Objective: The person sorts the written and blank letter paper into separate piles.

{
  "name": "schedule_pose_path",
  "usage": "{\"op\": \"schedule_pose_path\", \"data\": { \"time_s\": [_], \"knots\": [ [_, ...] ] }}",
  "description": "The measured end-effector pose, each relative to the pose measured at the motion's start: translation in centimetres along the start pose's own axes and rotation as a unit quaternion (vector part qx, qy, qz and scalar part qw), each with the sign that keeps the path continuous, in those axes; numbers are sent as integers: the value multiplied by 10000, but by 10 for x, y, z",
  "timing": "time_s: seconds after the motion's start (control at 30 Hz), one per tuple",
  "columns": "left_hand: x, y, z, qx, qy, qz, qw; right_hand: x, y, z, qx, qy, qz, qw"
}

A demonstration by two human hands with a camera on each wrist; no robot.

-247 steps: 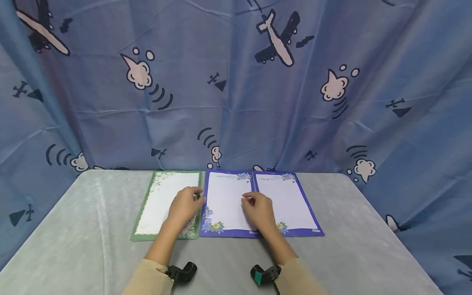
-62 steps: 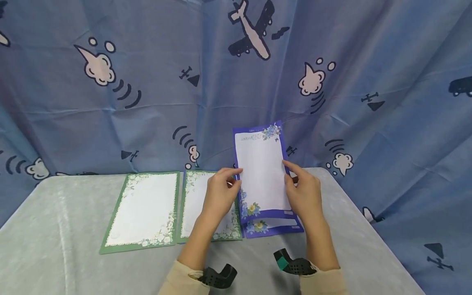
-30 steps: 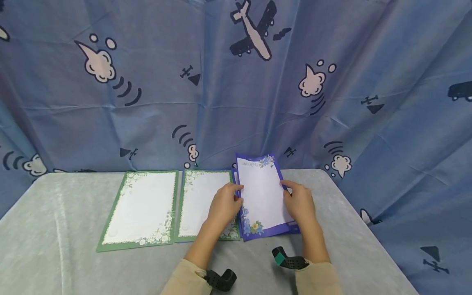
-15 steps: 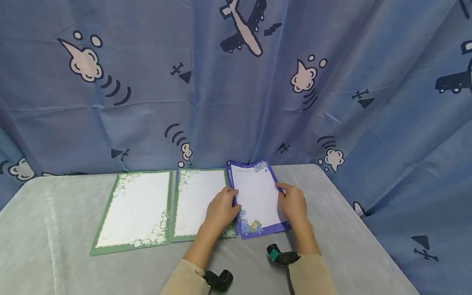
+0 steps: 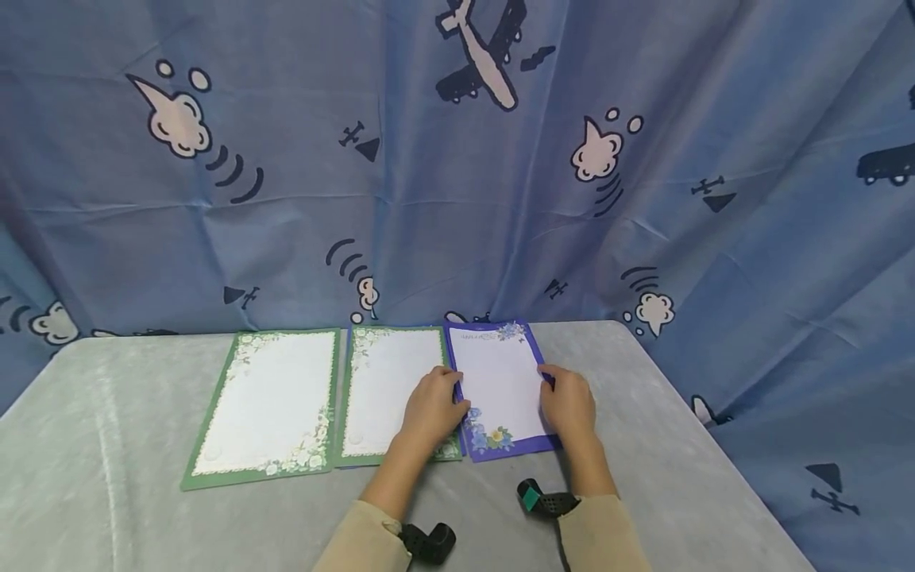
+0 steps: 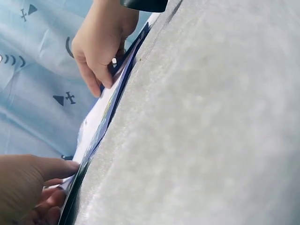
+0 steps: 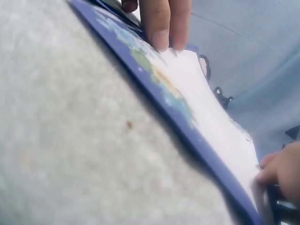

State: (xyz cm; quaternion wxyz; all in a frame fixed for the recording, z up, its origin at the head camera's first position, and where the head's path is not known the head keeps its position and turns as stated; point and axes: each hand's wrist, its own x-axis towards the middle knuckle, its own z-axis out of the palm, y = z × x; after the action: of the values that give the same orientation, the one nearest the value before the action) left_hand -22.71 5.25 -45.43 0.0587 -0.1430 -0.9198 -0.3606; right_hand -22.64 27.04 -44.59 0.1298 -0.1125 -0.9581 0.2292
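Note:
A sheet with a purple-blue border and blue flowers (image 5: 496,380) lies at the right end of the row in the head view. At its left edge my left hand (image 5: 431,407) pinches it between thumb and fingers, beside the green-bordered sheet (image 5: 391,389). My right hand (image 5: 569,403) pinches the right edge. In the left wrist view the left hand (image 6: 28,187) is at lower left and the right hand (image 6: 103,42) above. The right wrist view has the flowered sheet (image 7: 206,117) between the left fingers at the top and the right hand (image 7: 283,173).
Another green-bordered sheet (image 5: 272,405) lies at the left of the row. A purple edge shows beneath the middle sheet. The pale cloth-covered table (image 5: 679,492) extends around the sheets, with a blue patterned curtain (image 5: 300,159) behind it.
Since the earlier frames, the purple-blue sheet, held up by both hands, has come down onto the table over another like it. Green-bordered sheets now show at left, and the two hands remain on its edges.

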Motion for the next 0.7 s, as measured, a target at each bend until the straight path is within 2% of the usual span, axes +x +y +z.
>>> {"op": "schedule_pose_path", "data": {
  "time_s": [0.27,0.43,0.7],
  "knots": [
    [-1,3,1,176,39,-236,9996,0,0,2,-16,-6,107,9999],
    [-2,5,1,227,132,-220,9994,2,0,3,117,-72,256,9996],
    [-2,4,2,7,123,-112,9999,3,1,3,501,-37,343,9981]
  ]
}}
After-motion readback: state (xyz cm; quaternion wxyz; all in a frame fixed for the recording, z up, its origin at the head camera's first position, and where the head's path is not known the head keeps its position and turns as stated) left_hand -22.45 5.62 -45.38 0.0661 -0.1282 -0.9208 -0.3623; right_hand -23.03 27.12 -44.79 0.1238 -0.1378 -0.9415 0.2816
